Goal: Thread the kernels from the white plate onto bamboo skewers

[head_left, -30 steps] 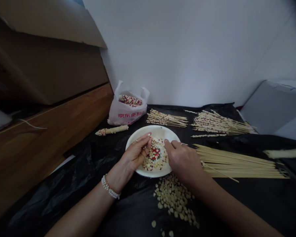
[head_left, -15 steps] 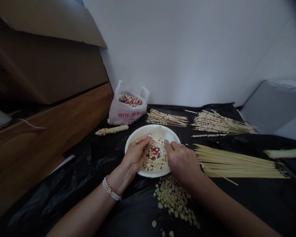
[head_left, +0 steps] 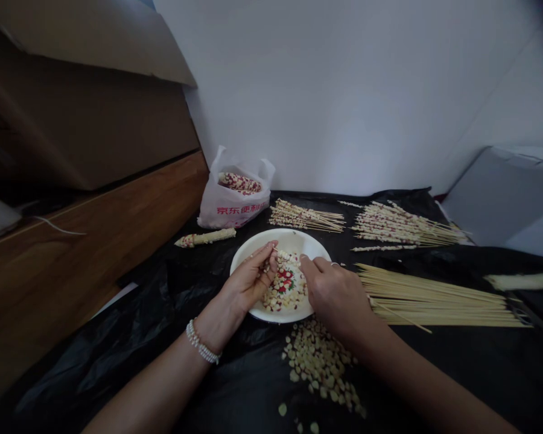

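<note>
My right hand (head_left: 335, 293) grips a bamboo skewer over the right side of a white bowl (head_left: 317, 246). Pale corn kernels are threaded on the skewer (head_left: 286, 258), near its tip; a thin stick end shows behind the hand. Curled beside the tip, my left hand (head_left: 248, 280) has its fingers closed around a few corn kernels (head_left: 267, 266), partly hidden. Loose white and dark red kernels (head_left: 283, 299) lie in the bowl, over a red and green printed pattern.
Pale kernels (head_left: 321, 361) are heaped before the bowl. Bare skewers (head_left: 434, 298) lie right; threaded skewers (head_left: 389, 224) and a smaller bundle (head_left: 303, 216) lie behind. A plastic bag (head_left: 235, 205) holds speckled corn cobs (head_left: 239, 182). One partly stripped cob (head_left: 206, 238) lies left, near a cardboard box (head_left: 95, 120).
My left fingers have shifted slightly and opened a little, showing kernels among them. My right hand keeps hold of the skewer, almost in the same place.
</note>
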